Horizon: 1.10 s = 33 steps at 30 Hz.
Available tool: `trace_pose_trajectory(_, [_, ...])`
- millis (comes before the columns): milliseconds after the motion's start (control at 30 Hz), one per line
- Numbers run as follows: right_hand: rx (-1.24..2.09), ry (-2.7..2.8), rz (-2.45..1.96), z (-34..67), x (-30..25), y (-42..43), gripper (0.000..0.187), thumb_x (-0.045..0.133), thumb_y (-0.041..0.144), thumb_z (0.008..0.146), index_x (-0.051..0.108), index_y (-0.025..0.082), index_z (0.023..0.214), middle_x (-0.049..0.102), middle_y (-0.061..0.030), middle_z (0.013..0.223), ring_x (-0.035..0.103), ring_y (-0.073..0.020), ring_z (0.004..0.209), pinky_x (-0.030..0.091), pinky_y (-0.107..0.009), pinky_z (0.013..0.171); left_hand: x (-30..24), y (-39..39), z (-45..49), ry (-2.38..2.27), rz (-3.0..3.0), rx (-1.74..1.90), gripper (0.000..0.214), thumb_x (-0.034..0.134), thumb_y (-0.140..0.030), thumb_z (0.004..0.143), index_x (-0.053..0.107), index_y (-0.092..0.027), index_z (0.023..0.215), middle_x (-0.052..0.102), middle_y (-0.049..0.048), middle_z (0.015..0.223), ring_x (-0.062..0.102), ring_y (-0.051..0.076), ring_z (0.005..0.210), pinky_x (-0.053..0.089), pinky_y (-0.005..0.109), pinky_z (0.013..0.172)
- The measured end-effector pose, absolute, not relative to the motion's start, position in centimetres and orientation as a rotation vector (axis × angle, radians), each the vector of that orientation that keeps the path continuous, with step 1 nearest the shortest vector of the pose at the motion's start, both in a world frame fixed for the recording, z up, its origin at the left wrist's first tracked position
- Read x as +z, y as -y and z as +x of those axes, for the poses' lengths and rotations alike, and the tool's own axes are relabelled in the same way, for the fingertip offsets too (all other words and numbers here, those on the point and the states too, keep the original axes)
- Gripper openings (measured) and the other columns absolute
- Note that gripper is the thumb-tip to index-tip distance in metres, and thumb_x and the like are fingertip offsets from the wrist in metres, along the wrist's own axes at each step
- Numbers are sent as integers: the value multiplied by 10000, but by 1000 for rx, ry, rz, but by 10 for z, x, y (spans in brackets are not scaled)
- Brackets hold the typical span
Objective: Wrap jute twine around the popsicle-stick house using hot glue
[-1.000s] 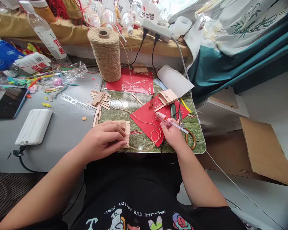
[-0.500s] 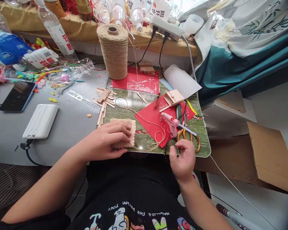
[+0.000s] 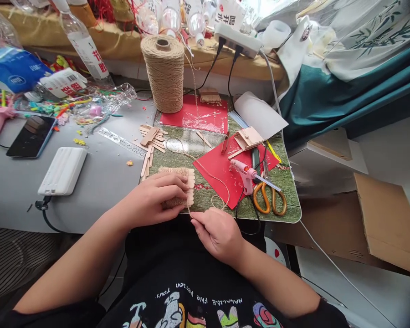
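Observation:
A flat panel of craft sticks (image 3: 190, 187), partly wrapped in jute twine (image 3: 172, 171), lies at the near edge of the green board. My left hand (image 3: 162, 193) rests over it, fingers bent across the wrapped part and holding it down. Just right of the panel, my right hand (image 3: 218, 231) pinches the twine between thumb and forefinger; a short length runs tight from there to the panel's edge. Slack twine loops over the red paper (image 3: 210, 173) and back toward the big twine spool (image 3: 164, 75). The panel's left part is hidden under my left hand.
On the right lie a pink glue gun (image 3: 244, 175), scissors (image 3: 269, 198) and a small wooden box (image 3: 248, 138). Loose craft sticks (image 3: 152, 139) are piled behind the panel. A white power bank (image 3: 63, 171) and a phone (image 3: 32, 135) sit on the left; a power strip (image 3: 237, 40) is behind.
My right hand has come left from beside the scissors to the panel's near right corner and now pinches the twine. My left hand stays on the panel.

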State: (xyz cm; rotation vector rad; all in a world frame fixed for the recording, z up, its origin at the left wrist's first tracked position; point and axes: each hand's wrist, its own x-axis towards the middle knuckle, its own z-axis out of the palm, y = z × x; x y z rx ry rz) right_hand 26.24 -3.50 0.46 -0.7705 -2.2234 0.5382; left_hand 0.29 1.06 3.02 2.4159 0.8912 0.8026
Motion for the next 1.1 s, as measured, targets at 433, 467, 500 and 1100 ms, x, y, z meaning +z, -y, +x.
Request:
trace_pose_trajectory(433, [416,2396,-773,256,-6,39,229,529,155,1073,659,103,1255,696,-57,794,546,-205,689,448,-373,639,30,-9,5,-900,2436,823,226,722,-165,910,662,-253,1108,741,60,1220,671,237,1294,557,410,1106])
trace_pose_trajectory(467, [419,2409,-777,256,-6,39,235,524,159,1076,665,96,1253,689,-58,791,546,-207,693,446,-375,640,30,-9,5,-902,2436,820,229,720,-163,909,661,-255,1110,741,60,1218,671,238,1295,557,411,1105])
trace_pose_trajectory(500, [425,2422,-782,256,-7,39,243,518,161,1078,671,87,1252,683,-60,789,548,-210,697,446,-378,642,31,-9,5,-904,2435,814,231,718,-161,908,661,-256,1111,740,60,1215,670,239,1296,555,411,1106])
trace_pose_trajectory(1100, [453,2441,-902,267,-3,26,244,524,217,1093,729,164,1216,691,-54,808,608,-197,731,465,-354,676,46,-1,21,-1058,2335,765,74,682,-205,949,614,-231,964,682,49,1076,652,221,1189,519,401,1076])
